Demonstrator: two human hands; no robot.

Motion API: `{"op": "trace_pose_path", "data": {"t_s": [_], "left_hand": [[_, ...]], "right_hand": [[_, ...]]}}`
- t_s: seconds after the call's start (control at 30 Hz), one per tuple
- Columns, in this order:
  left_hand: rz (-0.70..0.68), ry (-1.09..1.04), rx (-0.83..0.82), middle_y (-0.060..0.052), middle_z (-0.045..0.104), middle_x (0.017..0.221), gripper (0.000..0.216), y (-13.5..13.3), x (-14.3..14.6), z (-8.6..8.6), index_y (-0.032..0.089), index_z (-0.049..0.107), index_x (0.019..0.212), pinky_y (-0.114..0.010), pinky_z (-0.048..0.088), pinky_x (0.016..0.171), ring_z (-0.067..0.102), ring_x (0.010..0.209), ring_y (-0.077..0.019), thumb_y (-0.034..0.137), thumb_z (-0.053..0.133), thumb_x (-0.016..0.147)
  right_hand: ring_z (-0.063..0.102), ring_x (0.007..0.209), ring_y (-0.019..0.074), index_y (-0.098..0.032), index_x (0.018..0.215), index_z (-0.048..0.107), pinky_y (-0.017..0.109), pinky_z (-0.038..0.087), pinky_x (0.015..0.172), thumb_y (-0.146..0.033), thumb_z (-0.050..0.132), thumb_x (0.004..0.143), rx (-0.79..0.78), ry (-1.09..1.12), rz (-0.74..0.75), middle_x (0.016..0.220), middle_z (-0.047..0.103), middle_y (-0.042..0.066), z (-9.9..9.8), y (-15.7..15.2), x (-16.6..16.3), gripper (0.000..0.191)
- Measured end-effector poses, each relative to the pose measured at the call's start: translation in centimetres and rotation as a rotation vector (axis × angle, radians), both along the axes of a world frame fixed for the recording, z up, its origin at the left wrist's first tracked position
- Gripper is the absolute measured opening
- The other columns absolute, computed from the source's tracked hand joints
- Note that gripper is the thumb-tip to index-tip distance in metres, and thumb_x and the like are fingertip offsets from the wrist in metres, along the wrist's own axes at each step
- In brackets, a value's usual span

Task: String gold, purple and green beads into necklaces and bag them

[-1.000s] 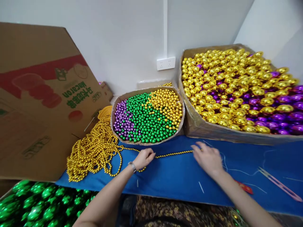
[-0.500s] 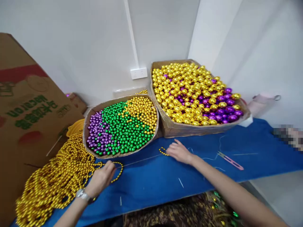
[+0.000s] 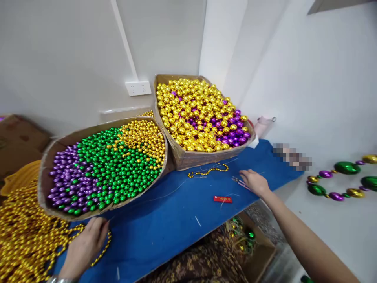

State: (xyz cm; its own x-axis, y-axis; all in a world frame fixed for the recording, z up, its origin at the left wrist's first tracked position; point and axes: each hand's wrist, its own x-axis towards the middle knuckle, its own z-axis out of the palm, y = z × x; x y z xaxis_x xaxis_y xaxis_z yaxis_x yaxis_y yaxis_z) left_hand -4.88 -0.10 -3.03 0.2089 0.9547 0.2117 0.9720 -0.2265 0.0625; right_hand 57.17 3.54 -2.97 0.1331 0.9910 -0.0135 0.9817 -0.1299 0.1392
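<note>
Across the blue desk [image 3: 165, 232], the right hand [image 3: 255, 183] was nearer the pink snips [image 3: 240, 183], which lay slantwise at its fingers, tips pointing left; whether its curled grip had hold of them, I couldn't tell. Well apart leftward, the left hand [image 3: 87, 241] was pinched closed, seemingly on a gold bead string [image 3: 107, 247].

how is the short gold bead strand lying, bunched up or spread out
Spread out: the strand lies in a loose wavy line on the blue cloth.
</note>
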Motion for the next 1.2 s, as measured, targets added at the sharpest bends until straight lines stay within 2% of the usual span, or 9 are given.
{"op": "trace_pose_path", "data": {"t_s": [0.17, 0.3, 0.37, 0.47, 0.6, 0.73, 0.97, 1.1, 1.2], "left_hand": [[-0.023, -0.118, -0.039, 0.001, 0.056, 0.078, 0.018, -0.6, 1.0, 0.5, 0.022, 0.048, 0.084, -0.023, 0.042, 0.052, 0.059, 0.060, -0.0129, 0.036, 0.038, 0.090], [-0.037, -0.205, -0.036, 0.000, 0.054, 0.077, 0.016, -1.2, 1.2, 1.6, 0.021, 0.047, 0.082, -0.024, 0.044, 0.059, 0.057, 0.064, -0.0132, 0.032, 0.038, 0.090], [-0.039, -0.249, -0.033, 0.000, 0.053, 0.077, 0.015, -1.4, 1.3, 2.2, 0.021, 0.046, 0.082, -0.025, 0.044, 0.062, 0.056, 0.066, -0.0136, 0.030, 0.037, 0.091], [-0.027, -0.298, -0.023, 0.000, 0.052, 0.076, 0.015, -1.7, 1.5, 2.8, 0.021, 0.046, 0.082, -0.025, 0.044, 0.064, 0.055, 0.068, -0.0139, 0.029, 0.038, 0.091], [-0.025, -0.335, -0.022, -0.001, 0.052, 0.077, 0.014, -2.2, 1.8, 3.5, 0.021, 0.046, 0.082, -0.026, 0.044, 0.065, 0.053, 0.069, -0.0138, 0.027, 0.038, 0.091], [-0.032, -0.356, -0.021, 0.000, 0.051, 0.077, 0.013, -2.4, 2.1, 4.0, 0.020, 0.044, 0.080, -0.025, 0.042, 0.064, 0.052, 0.068, -0.0135, 0.026, 0.039, 0.091], [-0.047, -0.370, -0.001, -0.001, 0.050, 0.077, 0.012, -2.3, 2.0, 3.7, 0.020, 0.044, 0.081, -0.026, 0.042, 0.065, 0.051, 0.069, -0.0137, 0.025, 0.039, 0.091], [-0.058, -0.397, 0.057, 0.000, 0.051, 0.078, 0.012, -1.9, 2.7, 2.6, 0.020, 0.045, 0.082, -0.025, 0.043, 0.065, 0.052, 0.069, -0.0129, 0.024, 0.040, 0.091], [-0.059, -0.322, 0.105, -0.002, 0.054, 0.083, 0.011, -1.2, 4.5, 0.9, 0.019, 0.047, 0.085, -0.024, 0.043, 0.063, 0.054, 0.069, -0.0124, 0.024, 0.040, 0.092]], "right_hand": [[0.064, 0.078, 0.0215, -0.020, 0.099, 0.065, 0.031, 0.048, 0.060, -0.027, 0.043, 0.089, 0.026, 0.006, 0.064, 0.083, 0.067, 0.008, -1.0, -2.7, -0.2, 0.025], [0.066, 0.073, 0.0265, -0.011, 0.103, 0.063, 0.036, 0.050, 0.058, -0.012, 0.034, 0.084, 0.111, 0.078, 0.147, 0.085, 0.067, 0.016, -0.9, -2.0, -2.4, 0.035], [0.067, 0.082, 0.0258, -0.009, 0.109, 0.060, 0.037, 0.052, 0.067, -0.012, 0.030, 0.086, 0.136, 0.147, 0.235, 0.097, 0.067, 0.018, -0.8, -1.2, -5.6, 0.038], [0.062, 0.101, 0.0173, -0.016, 0.120, 0.053, 0.026, 0.049, 0.082, -0.021, 0.028, 0.093, 0.097, 0.254, 0.441, 0.112, 0.064, 0.011, -0.6, -0.6, -12.7, 0.037], [0.067, 0.079, 0.0162, -0.029, 0.122, 0.052, 0.024, 0.050, 0.065, -0.041, 0.037, 0.094, 0.013, 0.283, 0.611, 0.105, 0.064, 0.004, -0.3, -0.8, -21.7, 0.034], [0.067, 0.072, 0.0199, -0.023, 0.122, 0.052, 0.026, 0.047, 0.057, -0.037, 0.041, 0.093, -0.033, 0.238, 0.638, 0.099, 0.064, 0.009, -0.4, -0.4, -26.1, 0.034], [0.065, 0.074, 0.0156, -0.018, 0.115, 0.054, 0.028, 0.048, 0.064, -0.034, 0.037, 0.096, -0.105, 0.228, 0.616, 0.095, 0.064, 0.006, -1.0, 0.7, -27.1, 0.030], [0.065, 0.086, 0.0169, -0.025, 0.115, 0.052, 0.026, 0.047, 0.067, -0.040, 0.032, 0.097, -0.114, 0.249, 0.573, 0.102, 0.064, 0.005, -0.6, 1.7, -24.2, 0.031], [0.062, 0.096, 0.0185, -0.026, 0.122, 0.047, 0.027, 0.047, 0.071, -0.042, 0.033, 0.096, -0.111, 0.253, 0.530, 0.115, 0.060, 0.007, -0.2, 3.0, -21.5, 0.033]]}}
